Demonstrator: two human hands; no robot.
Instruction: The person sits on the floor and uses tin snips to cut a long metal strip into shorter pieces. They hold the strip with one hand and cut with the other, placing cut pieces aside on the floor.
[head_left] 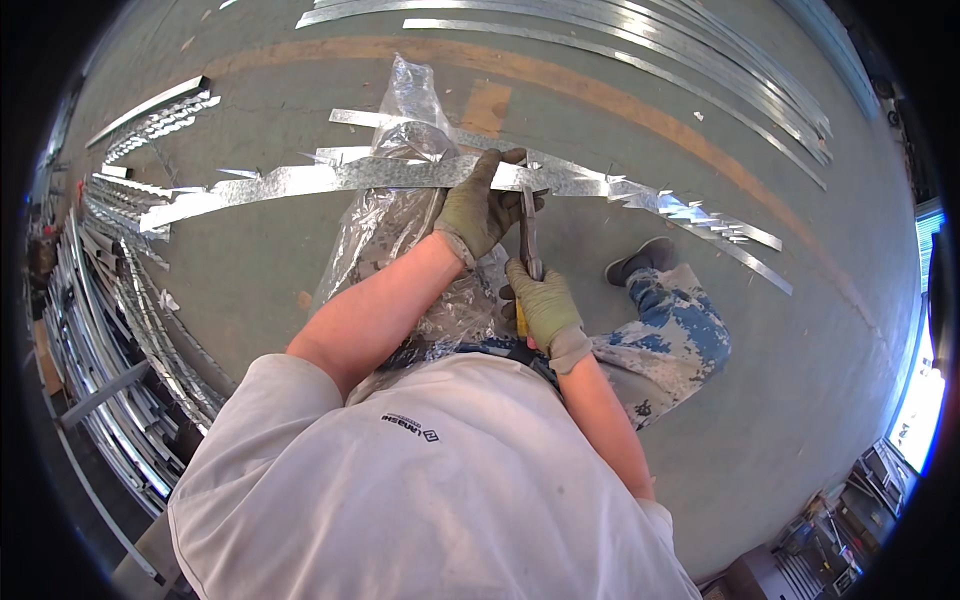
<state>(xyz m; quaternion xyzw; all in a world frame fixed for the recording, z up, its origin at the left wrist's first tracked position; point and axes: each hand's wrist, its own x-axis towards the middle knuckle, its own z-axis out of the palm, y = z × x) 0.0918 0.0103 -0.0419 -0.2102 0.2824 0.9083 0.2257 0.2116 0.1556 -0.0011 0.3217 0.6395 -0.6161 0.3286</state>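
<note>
My left hand (480,205), in an olive work glove, grips a long galvanized metal strip (300,182) that runs across the view from left to right. The strip's right part (690,212) has several cut notches with bent spikes. My right hand (545,305), also gloved, holds tin snips (528,240) with yellow handles, their blades pointing up at the strip's lower edge just right of my left hand. A clear plastic bag (400,215) lies under the strip and my left forearm.
Several long metal strips (640,45) lie on the grey concrete floor at the top. A pile of metal profiles and offcuts (130,300) fills the left side. My right leg in patterned trousers and a dark shoe (645,260) stretches right. Clutter stands at the lower right.
</note>
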